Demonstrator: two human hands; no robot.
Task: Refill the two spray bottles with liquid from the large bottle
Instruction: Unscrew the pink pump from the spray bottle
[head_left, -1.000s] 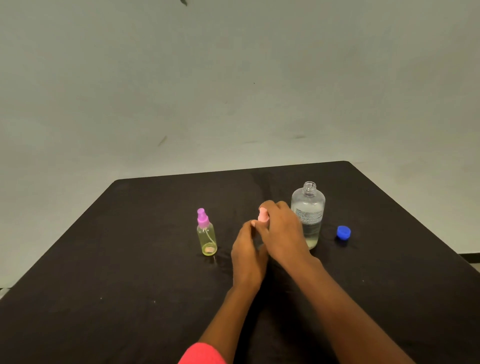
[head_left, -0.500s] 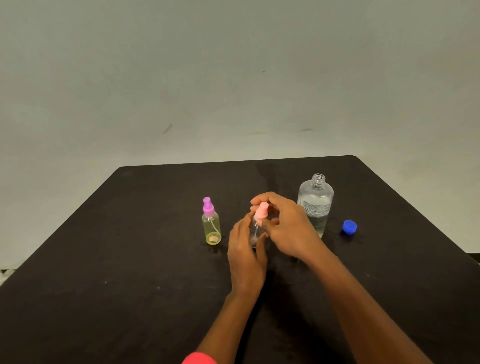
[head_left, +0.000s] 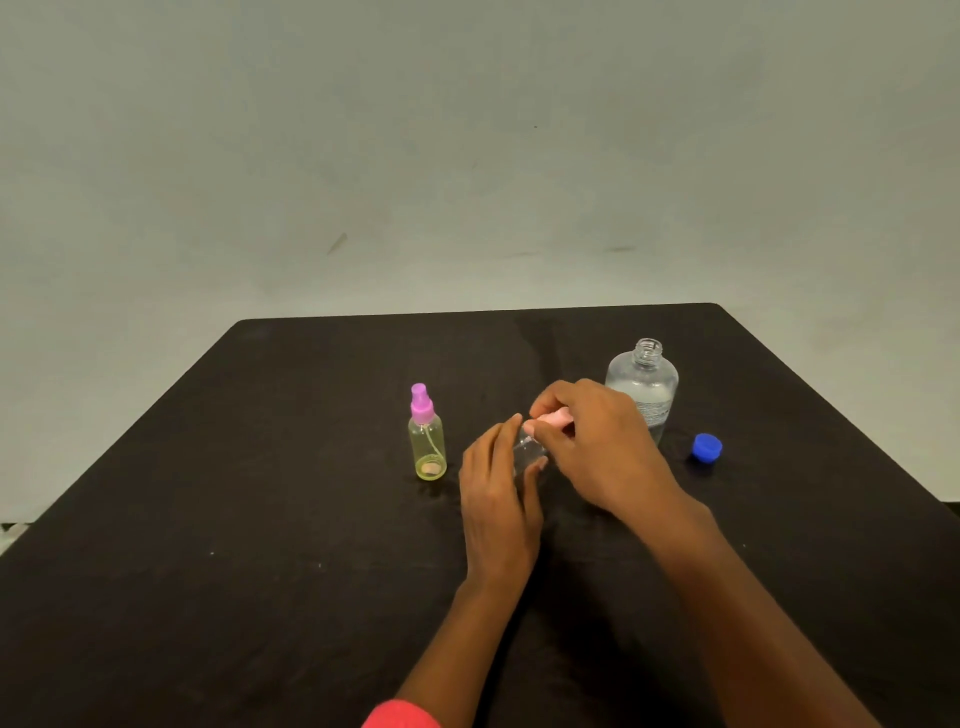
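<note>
Head view: two hands are meeting on a clear spray bottle (head_left: 527, 453) on the black table (head_left: 260, 519).
The left hand (head_left: 498, 499) is gripping its body while the right hand (head_left: 597, 452) is pinching its pink spray head (head_left: 557, 417). A yellow-green spray bottle (head_left: 427, 448) is standing to the left; the large bottle (head_left: 647, 384) is standing uncapped behind the right hand, a blue cap (head_left: 706, 448) lying beside it.

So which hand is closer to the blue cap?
Right. The right hand, gripping the pink sprayer top, is left of the blue cap, not touching it; the left hand is farther left, holding the small clear bottle.
</note>
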